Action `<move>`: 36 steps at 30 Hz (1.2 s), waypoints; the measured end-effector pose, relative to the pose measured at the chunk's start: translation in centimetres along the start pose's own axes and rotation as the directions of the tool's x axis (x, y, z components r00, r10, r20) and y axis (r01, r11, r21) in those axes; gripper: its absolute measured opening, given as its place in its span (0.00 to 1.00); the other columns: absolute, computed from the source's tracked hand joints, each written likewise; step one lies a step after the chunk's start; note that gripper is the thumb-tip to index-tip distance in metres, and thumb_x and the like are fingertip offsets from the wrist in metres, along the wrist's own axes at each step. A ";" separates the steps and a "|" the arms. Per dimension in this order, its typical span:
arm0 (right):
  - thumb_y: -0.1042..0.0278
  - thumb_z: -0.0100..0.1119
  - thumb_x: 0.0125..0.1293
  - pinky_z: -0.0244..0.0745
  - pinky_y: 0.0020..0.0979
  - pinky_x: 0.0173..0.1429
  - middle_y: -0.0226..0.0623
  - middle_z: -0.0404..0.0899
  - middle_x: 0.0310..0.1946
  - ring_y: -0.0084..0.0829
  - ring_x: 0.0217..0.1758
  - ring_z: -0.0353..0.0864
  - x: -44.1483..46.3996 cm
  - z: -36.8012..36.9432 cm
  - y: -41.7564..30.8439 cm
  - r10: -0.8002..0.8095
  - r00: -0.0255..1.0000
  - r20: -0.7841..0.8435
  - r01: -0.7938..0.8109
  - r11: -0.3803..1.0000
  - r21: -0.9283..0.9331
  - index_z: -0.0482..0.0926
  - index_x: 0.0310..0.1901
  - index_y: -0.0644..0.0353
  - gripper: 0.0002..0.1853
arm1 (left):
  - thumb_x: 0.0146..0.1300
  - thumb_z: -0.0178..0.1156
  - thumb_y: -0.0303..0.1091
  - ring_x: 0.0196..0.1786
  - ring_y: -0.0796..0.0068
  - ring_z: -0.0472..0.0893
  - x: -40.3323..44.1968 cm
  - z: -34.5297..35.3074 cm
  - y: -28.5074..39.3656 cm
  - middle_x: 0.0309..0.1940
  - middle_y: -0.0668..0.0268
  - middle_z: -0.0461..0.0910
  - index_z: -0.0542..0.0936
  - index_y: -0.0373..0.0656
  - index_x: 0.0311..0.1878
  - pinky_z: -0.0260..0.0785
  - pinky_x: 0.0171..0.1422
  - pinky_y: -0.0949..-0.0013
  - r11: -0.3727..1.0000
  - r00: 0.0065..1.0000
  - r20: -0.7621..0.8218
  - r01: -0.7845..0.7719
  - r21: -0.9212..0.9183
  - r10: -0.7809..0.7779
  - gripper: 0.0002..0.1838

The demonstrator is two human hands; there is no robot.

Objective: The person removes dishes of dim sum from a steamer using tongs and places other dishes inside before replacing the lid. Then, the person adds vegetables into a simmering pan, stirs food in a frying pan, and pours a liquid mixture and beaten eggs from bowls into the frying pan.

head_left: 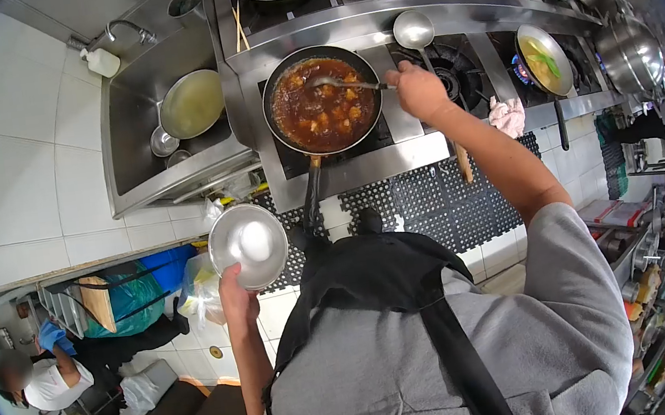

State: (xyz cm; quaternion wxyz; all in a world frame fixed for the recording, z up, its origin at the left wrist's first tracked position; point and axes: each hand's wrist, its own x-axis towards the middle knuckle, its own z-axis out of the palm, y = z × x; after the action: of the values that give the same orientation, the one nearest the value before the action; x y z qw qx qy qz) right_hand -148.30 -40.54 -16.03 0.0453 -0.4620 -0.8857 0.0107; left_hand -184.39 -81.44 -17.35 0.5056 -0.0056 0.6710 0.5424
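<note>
My right hand (420, 90) is closed around the handle of a metal spoon (358, 84), whose head dips into a dark red-brown sauce (308, 114) with several lighter chunks. The sauce fills a black frying pan (312, 189) on the stove, its handle pointing toward me. My left hand (236, 294) grips the near rim of a steel bowl (222, 240), held out left of the pan handle. Inside the bowl is a bright white patch; I cannot tell whether it is contents or glare.
A long-handled ladle (413, 30) rests across the stove right of the pan. Further right, a smaller pan (529, 64) sits over a blue flame beside a pink cloth (507, 116). At left, the sink (138, 120) holds a pot (167, 103). A person (57, 382) is at lower left.
</note>
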 end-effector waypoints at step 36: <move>0.66 0.66 0.67 0.78 0.54 0.48 0.50 0.86 0.40 0.57 0.44 0.86 -9.0 -4.1 -5.7 0.340 0.929 0.144 -0.366 0.899 0.241 0.74 0.49 0.56 0.13 | 0.69 0.55 0.45 0.32 0.70 0.82 2.4 4.2 4.4 0.41 0.60 0.86 0.77 0.38 0.58 0.66 0.29 0.66 0.980 0.989 0.003 -0.145 0.137 0.146 0.23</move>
State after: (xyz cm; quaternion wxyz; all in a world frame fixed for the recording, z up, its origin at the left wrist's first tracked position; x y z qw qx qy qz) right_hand -147.51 -51.30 -12.23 0.0601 -0.6037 -0.7788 0.1593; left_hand -185.17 -75.23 -15.34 0.4614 0.0763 0.7068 0.5307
